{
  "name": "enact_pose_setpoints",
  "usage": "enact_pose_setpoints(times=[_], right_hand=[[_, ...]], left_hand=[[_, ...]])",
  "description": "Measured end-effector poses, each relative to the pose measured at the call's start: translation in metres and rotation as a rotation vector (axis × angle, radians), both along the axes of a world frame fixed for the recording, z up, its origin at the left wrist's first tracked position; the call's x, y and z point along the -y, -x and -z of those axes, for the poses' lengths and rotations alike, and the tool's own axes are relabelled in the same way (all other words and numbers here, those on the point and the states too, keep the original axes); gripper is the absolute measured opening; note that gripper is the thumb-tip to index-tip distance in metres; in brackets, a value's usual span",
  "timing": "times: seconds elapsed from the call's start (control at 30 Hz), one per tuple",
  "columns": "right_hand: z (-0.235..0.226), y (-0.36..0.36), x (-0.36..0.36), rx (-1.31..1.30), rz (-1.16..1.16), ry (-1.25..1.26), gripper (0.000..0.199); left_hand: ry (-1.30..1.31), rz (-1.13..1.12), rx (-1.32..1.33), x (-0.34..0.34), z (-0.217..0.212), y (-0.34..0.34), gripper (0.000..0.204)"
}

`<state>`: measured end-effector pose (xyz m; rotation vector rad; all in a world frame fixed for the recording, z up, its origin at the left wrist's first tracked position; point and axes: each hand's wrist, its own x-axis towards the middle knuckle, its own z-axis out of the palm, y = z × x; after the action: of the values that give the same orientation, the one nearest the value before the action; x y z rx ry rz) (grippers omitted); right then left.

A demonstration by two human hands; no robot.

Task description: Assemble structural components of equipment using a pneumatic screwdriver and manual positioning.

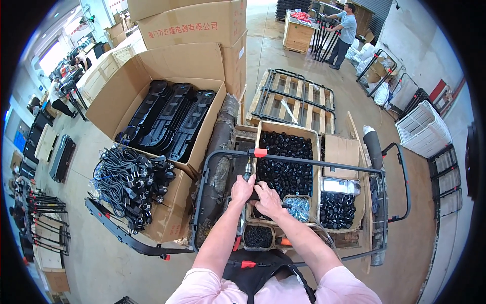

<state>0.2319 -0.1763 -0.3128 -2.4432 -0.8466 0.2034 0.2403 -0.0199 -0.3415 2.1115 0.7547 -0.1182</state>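
- Far left of the hands, a heap of black cables (129, 185) lies on a brown carton, with an open carton of long black moulded panels (169, 119) behind it.
- Left hand (243, 190): closed around a slim upright tool (248, 168), apparently a driver. Its long axis runs up and away from the hand toward the grey tube frame (304, 161). A small red clip (260, 152) sits on that frame just above the tool's tip.
- Right hand (268, 200): touching the left hand, fingers curled over a small black part; whether it grips or only steadies it I cannot tell. Both hands are equally near the tool, and the left one has it.
- Just right of the hands, a box of black caps (286, 162), then a clear bag (297, 207) and a smaller box of caps (336, 207).
- Well beyond the hands, stacked brown cartons (195, 25) bear a line of red print.
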Motion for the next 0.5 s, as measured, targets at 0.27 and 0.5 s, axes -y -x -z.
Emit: enact_pose_setpoints(times=[0.27, 0.5], right_hand=[[-0.002, 0.007, 0.002, -0.027, 0.018, 0.0, 0.054], [0.001, 0.012, 0.005, 0.018, -0.009, -0.03, 0.059]], left_hand=[[0.034, -0.055, -0.043, 0.004, -0.011, 0.005, 0.089], [0.039, -0.088, -0.038, 0.005, -0.009, 0.013, 0.085]])
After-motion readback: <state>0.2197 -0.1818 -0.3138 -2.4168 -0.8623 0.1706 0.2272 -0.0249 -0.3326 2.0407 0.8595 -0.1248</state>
